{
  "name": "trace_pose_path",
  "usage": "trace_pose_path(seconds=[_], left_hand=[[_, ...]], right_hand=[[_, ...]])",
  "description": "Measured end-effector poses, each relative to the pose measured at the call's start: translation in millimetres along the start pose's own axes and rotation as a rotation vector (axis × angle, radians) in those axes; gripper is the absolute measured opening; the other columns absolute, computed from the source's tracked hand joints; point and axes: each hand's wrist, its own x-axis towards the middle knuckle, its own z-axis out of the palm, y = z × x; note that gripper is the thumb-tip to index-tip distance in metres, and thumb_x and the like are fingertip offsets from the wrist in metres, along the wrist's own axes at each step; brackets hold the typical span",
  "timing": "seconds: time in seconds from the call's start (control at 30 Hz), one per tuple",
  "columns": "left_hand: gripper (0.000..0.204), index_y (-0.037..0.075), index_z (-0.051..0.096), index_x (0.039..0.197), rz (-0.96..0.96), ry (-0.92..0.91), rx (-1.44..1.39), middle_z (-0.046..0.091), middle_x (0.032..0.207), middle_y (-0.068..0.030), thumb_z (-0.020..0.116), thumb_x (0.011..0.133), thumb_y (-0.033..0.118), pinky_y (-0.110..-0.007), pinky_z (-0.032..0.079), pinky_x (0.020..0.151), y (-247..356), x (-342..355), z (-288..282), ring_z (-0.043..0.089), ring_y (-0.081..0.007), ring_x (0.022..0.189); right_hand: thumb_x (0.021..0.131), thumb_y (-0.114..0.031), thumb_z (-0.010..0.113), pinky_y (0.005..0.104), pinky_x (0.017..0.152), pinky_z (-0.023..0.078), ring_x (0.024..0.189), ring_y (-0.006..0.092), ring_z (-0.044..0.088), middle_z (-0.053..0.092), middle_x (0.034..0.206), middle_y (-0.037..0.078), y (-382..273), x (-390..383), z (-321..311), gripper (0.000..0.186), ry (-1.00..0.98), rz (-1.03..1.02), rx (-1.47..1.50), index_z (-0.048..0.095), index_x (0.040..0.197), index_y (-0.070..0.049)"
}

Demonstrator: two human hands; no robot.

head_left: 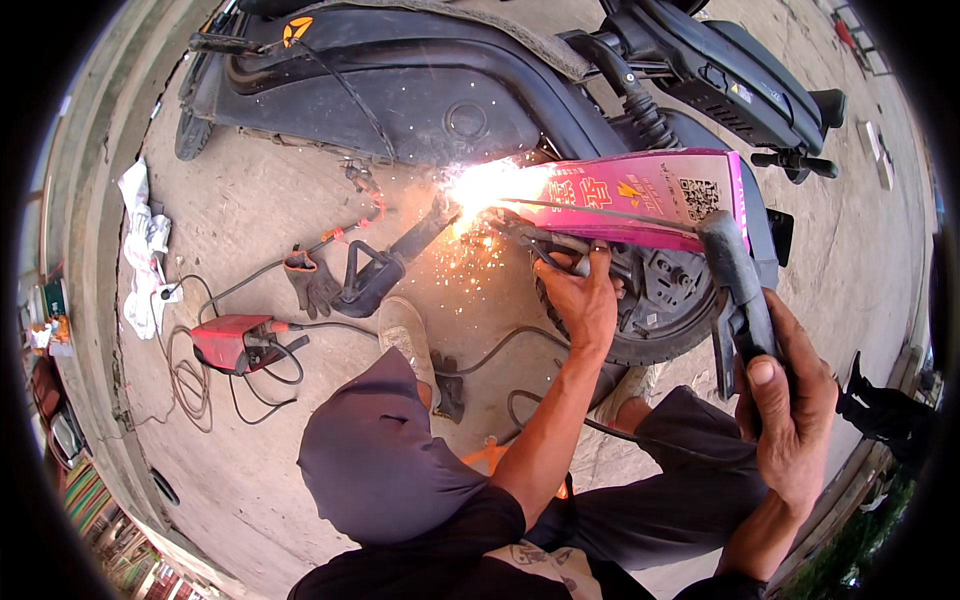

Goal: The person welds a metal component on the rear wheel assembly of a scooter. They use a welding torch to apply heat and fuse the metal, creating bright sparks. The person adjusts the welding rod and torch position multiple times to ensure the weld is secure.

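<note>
My right hand [785, 410] is closed around the handle of an electrode holder [735, 275]. A thin grey welding rod [620, 214] runs left from its head into a bright white arc with flying sparks. My left hand [585, 295] grips what look like dark pliers [545, 240], whose far end points toward the arc. Glare hides the spot being welded and the tips there. Beside the arc lies a black electric scooter [380, 105], apparently on its side, its rear wheel [650, 340] beyond my left hand. A pink printed sheet [650, 185] covers part of it above the wheel.
On the concrete floor at left sit a red welding machine [235, 340] with looping cables, a dark work glove [312, 283] and a white cloth [145, 250]. A black metal stand-like part [370, 285] reaches toward the arc. Another glove [450, 388] lies beside my shoe [403, 335].
</note>
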Motion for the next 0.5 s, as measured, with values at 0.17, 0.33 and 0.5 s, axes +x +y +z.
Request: trace_pose_path(seconds=[0.17, 0.33, 0.5], left_hand=[[0.053, 0.005, 0.029, 0.109, -0.076, -0.036, -0.04, 0.055, 0.089, -0.0133, 0.076, 0.091, 0.019, -0.028, 0.047, 0.041, 2.1, -1.1, -0.1, 0.056, -0.0153, 0.049], [0.05, 0.006, 0.03, 0.109, -0.073, -0.021, -0.053, 0.058, 0.086, -0.013, 0.075, 0.092, 0.018, -0.028, 0.048, 0.04, 2.5, -1.0, 0.1, 0.058, -0.0155, 0.048], [0.048, 0.006, 0.031, 0.108, -0.068, -0.006, -0.028, 0.061, 0.084, -0.013, 0.075, 0.092, 0.018, -0.028, 0.049, 0.039, 1.8, -0.2, 0.0, 0.058, -0.0154, 0.046]], right_hand=[[0.106, -0.041, 0.057, 0.02, 0.043, 0.03, 0.047, 0.0014, 0.041, 0.048, 0.064, -0.005, 3.3, -3.8, -2.5, 0.063, 0.06, 0.006, 0.031, 0.048, 0.149, 0.004], [0.106, -0.041, 0.057, 0.0198, 0.044, 0.029, 0.047, 0.0013, 0.04, 0.047, 0.064, -0.006, 5.6, -4.7, 0.7, 0.063, 0.051, 0.025, 0.031, 0.047, 0.149, 0.004], [0.106, -0.04, 0.057, 0.02, 0.043, 0.029, 0.047, 0.0011, 0.04, 0.046, 0.064, -0.006, 5.7, -3.9, 0.9, 0.062, 0.054, 0.018, 0.038, 0.048, 0.149, 0.004]])
